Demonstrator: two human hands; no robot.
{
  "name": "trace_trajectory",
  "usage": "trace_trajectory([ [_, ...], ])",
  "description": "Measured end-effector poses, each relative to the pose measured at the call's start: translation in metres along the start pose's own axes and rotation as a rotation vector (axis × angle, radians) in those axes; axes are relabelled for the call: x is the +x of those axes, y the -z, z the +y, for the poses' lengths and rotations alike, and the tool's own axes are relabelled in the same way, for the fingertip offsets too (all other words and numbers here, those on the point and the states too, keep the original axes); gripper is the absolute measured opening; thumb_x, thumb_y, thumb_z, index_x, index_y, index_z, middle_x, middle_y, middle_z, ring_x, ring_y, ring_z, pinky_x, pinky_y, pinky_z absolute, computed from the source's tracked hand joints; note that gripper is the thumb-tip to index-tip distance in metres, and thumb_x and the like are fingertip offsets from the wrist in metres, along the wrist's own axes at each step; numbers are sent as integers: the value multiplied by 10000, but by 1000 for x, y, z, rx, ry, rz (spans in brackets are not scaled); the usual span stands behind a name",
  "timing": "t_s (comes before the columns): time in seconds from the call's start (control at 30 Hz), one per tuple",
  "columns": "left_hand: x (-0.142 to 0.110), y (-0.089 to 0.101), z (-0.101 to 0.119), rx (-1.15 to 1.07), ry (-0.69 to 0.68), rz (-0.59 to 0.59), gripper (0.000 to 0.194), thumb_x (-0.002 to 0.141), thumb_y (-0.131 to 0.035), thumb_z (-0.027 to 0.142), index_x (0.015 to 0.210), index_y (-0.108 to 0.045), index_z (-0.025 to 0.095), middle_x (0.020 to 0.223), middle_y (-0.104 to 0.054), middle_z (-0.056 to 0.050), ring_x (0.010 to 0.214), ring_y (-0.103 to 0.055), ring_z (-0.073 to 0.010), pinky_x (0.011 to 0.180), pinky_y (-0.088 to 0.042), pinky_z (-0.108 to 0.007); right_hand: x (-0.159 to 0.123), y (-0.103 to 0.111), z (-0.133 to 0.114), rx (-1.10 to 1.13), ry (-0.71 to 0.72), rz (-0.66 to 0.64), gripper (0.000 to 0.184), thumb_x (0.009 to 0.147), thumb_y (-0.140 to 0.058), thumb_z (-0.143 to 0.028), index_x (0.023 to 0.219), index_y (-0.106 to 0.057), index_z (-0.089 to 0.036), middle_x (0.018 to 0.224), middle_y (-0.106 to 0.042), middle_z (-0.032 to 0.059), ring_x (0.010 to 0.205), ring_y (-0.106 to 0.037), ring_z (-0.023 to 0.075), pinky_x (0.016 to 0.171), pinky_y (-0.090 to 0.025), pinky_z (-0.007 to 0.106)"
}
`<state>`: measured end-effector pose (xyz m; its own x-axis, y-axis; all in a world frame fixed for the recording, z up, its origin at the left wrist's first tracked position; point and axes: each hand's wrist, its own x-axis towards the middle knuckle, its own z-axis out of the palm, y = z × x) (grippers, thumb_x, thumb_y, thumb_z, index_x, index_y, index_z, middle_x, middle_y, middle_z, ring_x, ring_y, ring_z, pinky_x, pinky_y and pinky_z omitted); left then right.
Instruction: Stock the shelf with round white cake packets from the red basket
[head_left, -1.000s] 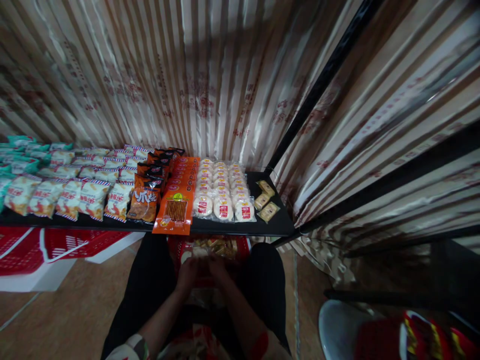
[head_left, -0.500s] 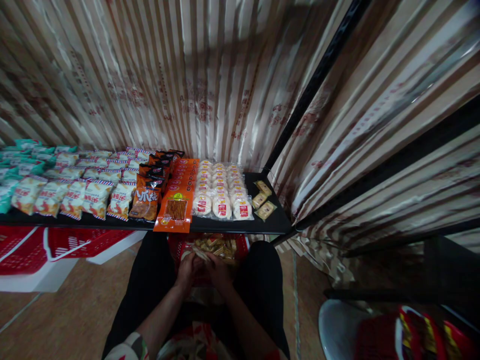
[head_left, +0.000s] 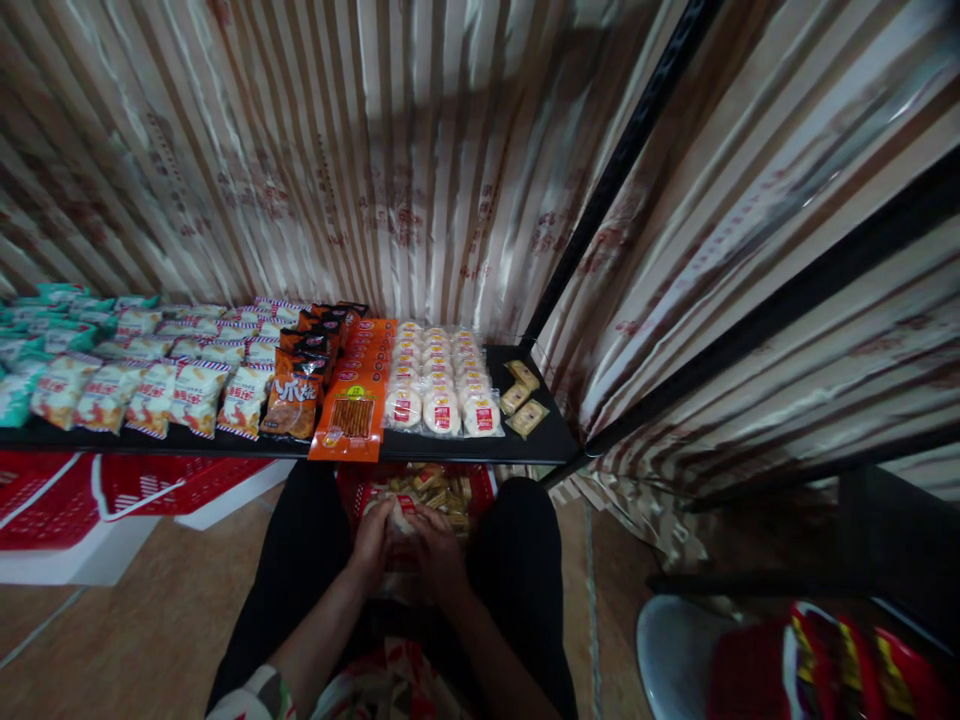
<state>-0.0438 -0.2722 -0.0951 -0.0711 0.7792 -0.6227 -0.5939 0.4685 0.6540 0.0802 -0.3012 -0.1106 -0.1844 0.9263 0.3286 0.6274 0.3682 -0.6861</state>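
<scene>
Between my knees, my left hand (head_left: 371,540) and my right hand (head_left: 438,548) are closed together on a whitish packaged snack (head_left: 405,508) with a red label, like the round packs on the shelf. Fingers hide much of it. It is held over a red basket (head_left: 491,484) that contains several small gold-wrapped packs (head_left: 454,492). Above the basket, on the black shelf, stand rows of round white snack packs (head_left: 442,413) with red labels. Three small yellowish packs (head_left: 527,418) lie to the right of those rows.
Left along the black shelf (head_left: 487,451) are orange flat packs (head_left: 346,425), orange-black bags (head_left: 292,398), white bags (head_left: 199,398) and green bags (head_left: 22,392). Red baskets (head_left: 45,500) stand under it at left. A black post (head_left: 600,205) rises at the shelf's right end, before striped curtains (head_left: 420,150).
The held pack has been turned in my hands, so its red label now faces up. My hands stay over the basket. The view has shifted slightly.
</scene>
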Motion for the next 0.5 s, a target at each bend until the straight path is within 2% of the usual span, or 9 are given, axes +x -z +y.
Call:
trace_trajectory([
  [0.13,-4,0,-1,51,-45,-58,304,562,-690,323,785,-620,128,675,-654,-30,594,-605,-143,557,-445,-243,-2,9,-10,-23,33,-17,358,821,-455,-147,1140,-579,-253,1160,-559,74,1076,-483,185,912,-416,361],
  [0.27,-12,-5,3,30,-53,-114,338,491,-716,252,790,-617,126,671,-664,-32,569,-604,-141,571,-450,-246,-5,13,-14,-50,19,5,387,813,-438,-119,1135,-584,-273,1188,-532,64,1153,-417,199,962,-373,390],
  [0.5,-15,-5,3,15,-38,-106,361,515,-675,170,867,-602,143,691,-673,-24,584,-619,-143,560,-462,-241,-9,13,-11,-42,-27,92,405,791,-409,-113,1103,-606,-280,1273,-467,54,1203,-376,224,986,-334,459],
])
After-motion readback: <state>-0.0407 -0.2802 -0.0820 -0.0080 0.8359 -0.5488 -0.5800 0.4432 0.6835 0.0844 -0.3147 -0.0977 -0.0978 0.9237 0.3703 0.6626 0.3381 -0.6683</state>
